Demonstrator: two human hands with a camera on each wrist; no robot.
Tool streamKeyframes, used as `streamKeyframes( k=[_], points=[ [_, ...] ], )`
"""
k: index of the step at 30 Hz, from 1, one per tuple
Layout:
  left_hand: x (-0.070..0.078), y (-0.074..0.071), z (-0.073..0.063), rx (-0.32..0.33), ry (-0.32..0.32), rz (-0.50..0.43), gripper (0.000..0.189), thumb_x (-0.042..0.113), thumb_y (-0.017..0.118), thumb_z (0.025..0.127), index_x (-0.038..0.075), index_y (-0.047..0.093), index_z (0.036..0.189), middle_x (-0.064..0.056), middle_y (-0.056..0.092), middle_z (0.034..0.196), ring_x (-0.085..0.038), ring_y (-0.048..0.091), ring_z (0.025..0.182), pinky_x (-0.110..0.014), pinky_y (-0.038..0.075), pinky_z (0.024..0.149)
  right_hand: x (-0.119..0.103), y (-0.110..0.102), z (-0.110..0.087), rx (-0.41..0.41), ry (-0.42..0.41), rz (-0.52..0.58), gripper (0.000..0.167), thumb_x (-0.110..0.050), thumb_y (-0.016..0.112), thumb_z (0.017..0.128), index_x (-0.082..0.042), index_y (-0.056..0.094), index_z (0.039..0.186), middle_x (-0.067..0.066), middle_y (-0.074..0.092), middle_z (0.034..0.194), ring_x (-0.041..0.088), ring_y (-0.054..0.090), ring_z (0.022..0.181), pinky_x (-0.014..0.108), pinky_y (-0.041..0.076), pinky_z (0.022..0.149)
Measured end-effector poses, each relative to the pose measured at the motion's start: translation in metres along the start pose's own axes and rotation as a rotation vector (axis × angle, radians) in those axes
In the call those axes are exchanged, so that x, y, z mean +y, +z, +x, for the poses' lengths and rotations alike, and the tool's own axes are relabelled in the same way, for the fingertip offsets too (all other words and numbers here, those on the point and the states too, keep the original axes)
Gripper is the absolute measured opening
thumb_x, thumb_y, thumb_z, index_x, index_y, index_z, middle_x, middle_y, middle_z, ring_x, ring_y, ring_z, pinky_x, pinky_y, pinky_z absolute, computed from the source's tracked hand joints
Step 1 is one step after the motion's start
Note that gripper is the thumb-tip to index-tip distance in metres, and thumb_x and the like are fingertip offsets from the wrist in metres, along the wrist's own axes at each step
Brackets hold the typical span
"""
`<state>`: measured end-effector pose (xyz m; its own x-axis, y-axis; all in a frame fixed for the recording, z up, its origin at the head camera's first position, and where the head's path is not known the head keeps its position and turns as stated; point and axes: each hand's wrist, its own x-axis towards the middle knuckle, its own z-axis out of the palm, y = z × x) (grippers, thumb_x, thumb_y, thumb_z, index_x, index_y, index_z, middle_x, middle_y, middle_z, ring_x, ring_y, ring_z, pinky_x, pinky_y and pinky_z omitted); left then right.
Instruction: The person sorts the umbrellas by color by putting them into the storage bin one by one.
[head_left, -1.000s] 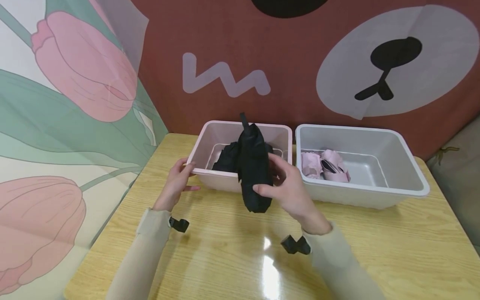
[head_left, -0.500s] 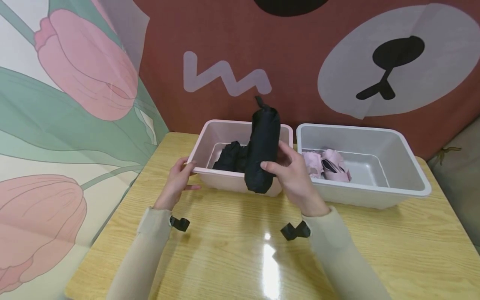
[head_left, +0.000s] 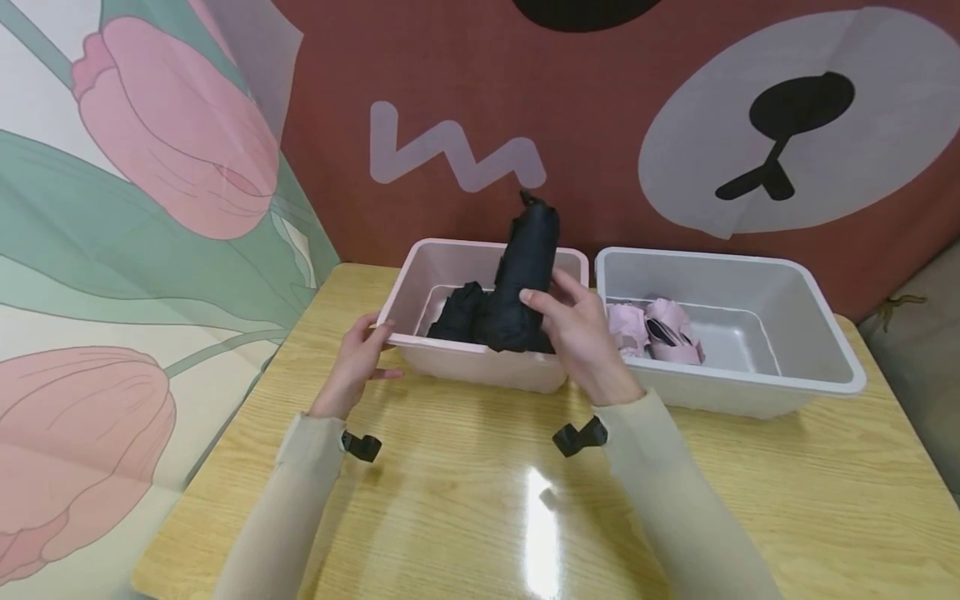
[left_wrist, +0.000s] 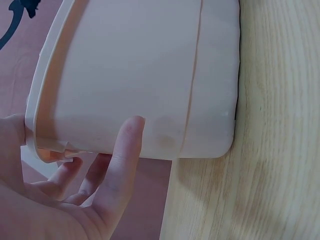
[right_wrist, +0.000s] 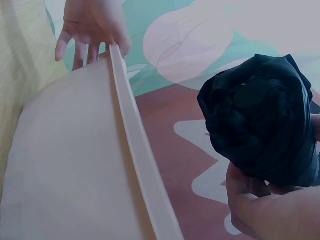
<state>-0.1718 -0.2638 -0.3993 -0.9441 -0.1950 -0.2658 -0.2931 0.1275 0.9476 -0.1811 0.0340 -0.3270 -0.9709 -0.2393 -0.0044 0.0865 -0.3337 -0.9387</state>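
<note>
My right hand (head_left: 581, 333) grips a folded black umbrella (head_left: 527, 267), thumb on its near side. The umbrella stands tilted over the right part of the pink bin (head_left: 480, 367), its loop end up. In the right wrist view the rolled end of the umbrella (right_wrist: 257, 120) faces the camera. My left hand (head_left: 356, 362) holds the bin's left front corner; in the left wrist view the thumb is at the rim and other fingers (left_wrist: 127, 150) are beneath or against the wall. More black folded fabric (head_left: 457, 315) lies inside the pink bin, partly hidden by the umbrella.
A grey-white bin (head_left: 738, 392) stands right beside the pink one, holding pink folded bundles (head_left: 671, 333) at its left end. Both bins sit on a wooden table (head_left: 450, 500) against a printed cloth backdrop (head_left: 600, 125).
The right hand has lifted the umbrella away from the front edge, back and slightly right over the pink bin. The left hand has stayed on the bin's corner.
</note>
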Motion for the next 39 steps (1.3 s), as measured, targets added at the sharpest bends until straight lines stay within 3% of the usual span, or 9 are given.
streamKeyframes(
  k=[7, 17, 25, 31, 34, 39],
  points=[
    [0.0, -0.001, -0.001, -0.001, 0.006, -0.018, 0.045, 0.03, 0.048, 0.099, 0.012, 0.04, 0.141, -0.017, 0.045, 0.139, -0.032, 0.05, 0.124, -0.038, 0.063, 0.068, 0.008, 0.006, 0.013, 0.029, 0.02, -0.037, 0.051, -0.014, 0.066, 0.09, -0.012, 0.05, 0.139, 0.008, 0.053, 0.129, 0.019, 0.056, 0.115, 0.031, 0.054, 0.094],
    [-0.003, 0.0, -0.002, -0.006, 0.015, -0.032, 0.045, 0.029, 0.048, 0.099, 0.012, 0.041, 0.14, -0.017, 0.046, 0.137, -0.032, 0.051, 0.123, -0.041, 0.063, 0.071, 0.01, 0.008, 0.021, 0.043, 0.068, -0.08, 0.059, -0.021, 0.067, 0.091, -0.009, 0.043, 0.143, 0.012, 0.05, 0.137, 0.021, 0.054, 0.122, 0.042, 0.049, 0.106],
    [-0.003, 0.003, -0.002, -0.01, 0.015, -0.031, 0.045, 0.029, 0.048, 0.099, 0.012, 0.04, 0.141, -0.017, 0.047, 0.138, -0.032, 0.051, 0.123, -0.045, 0.062, 0.076, 0.014, 0.007, 0.024, 0.065, 0.073, -0.114, 0.063, -0.017, 0.068, 0.09, -0.007, 0.04, 0.145, 0.012, 0.049, 0.139, 0.02, 0.054, 0.122, 0.037, 0.053, 0.1],
    [-0.003, 0.002, -0.001, -0.023, 0.015, -0.017, 0.046, 0.029, 0.047, 0.1, 0.012, 0.039, 0.142, -0.018, 0.045, 0.138, -0.032, 0.05, 0.123, -0.038, 0.063, 0.069, 0.013, -0.001, 0.019, 0.111, -0.006, -0.356, 0.051, -0.015, 0.068, 0.089, -0.005, 0.051, 0.136, 0.015, 0.055, 0.136, 0.022, 0.058, 0.117, 0.029, 0.058, 0.091],
    [-0.003, 0.0, -0.001, -0.028, 0.017, -0.012, 0.046, 0.03, 0.046, 0.1, 0.012, 0.038, 0.142, -0.018, 0.044, 0.139, -0.032, 0.05, 0.124, -0.038, 0.063, 0.068, 0.009, -0.008, 0.013, 0.131, -0.054, -0.487, 0.042, -0.018, 0.069, 0.089, -0.005, 0.058, 0.128, 0.013, 0.06, 0.129, 0.019, 0.061, 0.109, 0.025, 0.058, 0.085],
    [-0.001, -0.004, -0.001, -0.016, 0.019, -0.024, 0.046, 0.031, 0.046, 0.101, 0.011, 0.039, 0.141, -0.016, 0.043, 0.138, -0.032, 0.049, 0.124, -0.039, 0.063, 0.069, -0.001, -0.02, 0.0, 0.142, -0.092, -0.607, 0.031, -0.023, 0.067, 0.091, -0.005, 0.064, 0.116, 0.011, 0.067, 0.112, 0.011, 0.065, 0.087, 0.026, 0.058, 0.078]
  ],
)
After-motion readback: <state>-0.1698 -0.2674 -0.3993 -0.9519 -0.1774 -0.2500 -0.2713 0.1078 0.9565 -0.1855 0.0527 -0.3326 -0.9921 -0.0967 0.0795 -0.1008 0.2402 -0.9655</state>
